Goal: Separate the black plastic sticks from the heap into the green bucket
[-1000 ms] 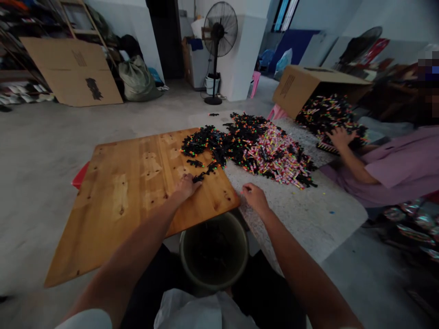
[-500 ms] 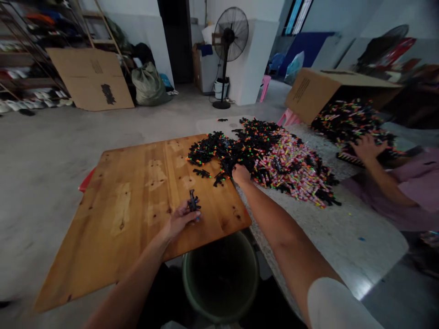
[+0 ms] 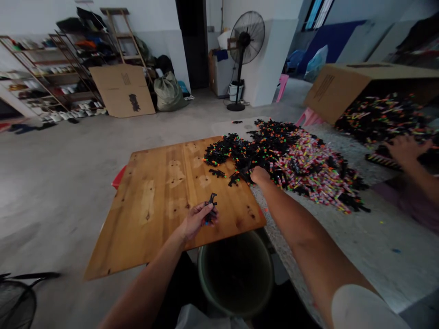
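Observation:
My left hand [image 3: 196,221] is closed around black toy guns [image 3: 211,201] just above the near part of the wooden board [image 3: 161,192]; how many it holds I cannot make out. My right hand [image 3: 259,175] reaches to the near edge of a heap of black toy guns [image 3: 240,148] with orange and green tips. Its fingers look curled, but their tips and whatever they grip are hidden among the dark pieces. A few loose toy guns lie on the board beside the heap. Pink and white printed pieces [image 3: 308,169] are piled against it on the right.
Below the board's near edge stands a round green bucket [image 3: 236,274] with a dark inside. At right, a tipped cardboard box [image 3: 338,91] spills more toy pieces near another person's hand [image 3: 408,148]. A standing fan [image 3: 245,39] and shoe racks [image 3: 51,71] are behind.
The view has swung left, so everything sits further right. My left hand has turned the toy guns it holds slightly. My right hand stays at the heap's edge.

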The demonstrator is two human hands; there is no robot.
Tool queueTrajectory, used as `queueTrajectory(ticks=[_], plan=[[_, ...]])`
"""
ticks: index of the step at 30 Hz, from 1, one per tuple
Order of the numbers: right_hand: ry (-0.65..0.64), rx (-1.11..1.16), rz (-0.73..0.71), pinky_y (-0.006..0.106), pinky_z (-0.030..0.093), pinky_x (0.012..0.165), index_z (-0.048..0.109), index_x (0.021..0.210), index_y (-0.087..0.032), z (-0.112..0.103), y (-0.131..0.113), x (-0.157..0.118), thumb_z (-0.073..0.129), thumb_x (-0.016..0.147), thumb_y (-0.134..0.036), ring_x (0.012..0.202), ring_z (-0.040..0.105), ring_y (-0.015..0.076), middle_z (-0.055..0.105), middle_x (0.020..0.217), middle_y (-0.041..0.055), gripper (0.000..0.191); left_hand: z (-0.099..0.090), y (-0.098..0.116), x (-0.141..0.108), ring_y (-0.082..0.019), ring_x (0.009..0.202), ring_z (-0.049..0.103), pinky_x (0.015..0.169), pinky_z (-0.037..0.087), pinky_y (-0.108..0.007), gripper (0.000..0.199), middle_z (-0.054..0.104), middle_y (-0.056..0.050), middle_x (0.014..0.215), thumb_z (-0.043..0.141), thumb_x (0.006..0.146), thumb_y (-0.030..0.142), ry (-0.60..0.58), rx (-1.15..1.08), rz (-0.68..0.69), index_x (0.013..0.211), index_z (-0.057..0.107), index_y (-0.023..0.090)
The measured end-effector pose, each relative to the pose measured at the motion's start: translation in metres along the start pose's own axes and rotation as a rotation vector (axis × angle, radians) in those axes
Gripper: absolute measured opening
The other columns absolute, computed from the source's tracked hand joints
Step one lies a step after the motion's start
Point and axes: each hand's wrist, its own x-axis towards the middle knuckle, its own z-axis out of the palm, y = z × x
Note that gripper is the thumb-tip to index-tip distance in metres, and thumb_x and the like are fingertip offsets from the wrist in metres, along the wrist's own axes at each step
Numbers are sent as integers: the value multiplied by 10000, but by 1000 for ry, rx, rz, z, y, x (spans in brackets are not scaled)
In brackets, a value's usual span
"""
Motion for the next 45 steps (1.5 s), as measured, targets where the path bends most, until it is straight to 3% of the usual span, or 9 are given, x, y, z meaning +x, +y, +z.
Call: queueTrajectory(ticks=[5,12,16,22,27,30,34,39,45], plan=[[-65,-58,-3,309,528,903,762,1218,-62,-7,31,-32,695,922,-284,1137,726,318,749,1156,280,377,15,8,-9,-140,637,693,564,517,-231,483,743,-57,801,803,812,578,-29,67,53,956,679,134],[-128,-60,-10,289,530,878,812,1129,-144,-14,77,-81,725,835,-188,1107,729,298,780,1149,198,309,31,-3,-17,-152,669,716,626,552,-250,353,760,-59,832,785,794,400,-87,116,36,959,577,168],[-11,40,65,296,532,910,787,1199,-184,-16,70,-100,641,907,-267,1178,712,291,762,1227,169,337,44,-2,-29,-138,612,682,589,539,-247,360,718,-14,762,772,777,378,-114,158,26,963,525,194],[126,243,139,339,547,908,770,1161,-96,-25,59,-126,611,928,-239,1160,720,331,740,1184,266,316,48,13,-55,-80,474,524,435,376,-193,504,631,30,684,688,882,598,-111,305,131,1119,586,165],[118,442,-30,281,567,774,735,1106,-131,-31,53,-165,557,1000,-356,900,764,233,781,1001,164,306,57,25,-65,-121,584,632,554,478,-234,540,678,-7,745,726,857,626,-103,259,244,1092,610,154],[43,647,-213,249,558,631,702,1106,-195,-29,48,-219,572,986,-513,677,700,157,765,882,49,364,72,30,-65,-169,707,699,675,541,-285,499,722,-41,823,720,871,619,-138,276,297,1050,625,163],[-136,1178,-551,258,493,514,707,1080,-206,-33,43,-294,694,909,-546,528,559,130,655,697,-17,380,96,33,-65,-167,748,690,762,530,-288,434,727,-53,777,631,954,590,-225,485,400,891,654,161],[-84,1362,-491,256,454,475,716,1002,-218,-47,46,-328,760,865,-514,487,509,116,600,638,-40,329,117,32,-72,-110,517,568,573,449,-238,431,607,35,608,557,993,604,-288,543,430,997,589,174],[-66,1339,-475,257,448,474,712,991,-206,-56,54,-335,756,850,-495,472,524,115,604,623,-44,324,125,36,-81,-108,514,559,553,440,-235,456,588,44,616,545,997,606,-329,609,444,1095,596,164]])
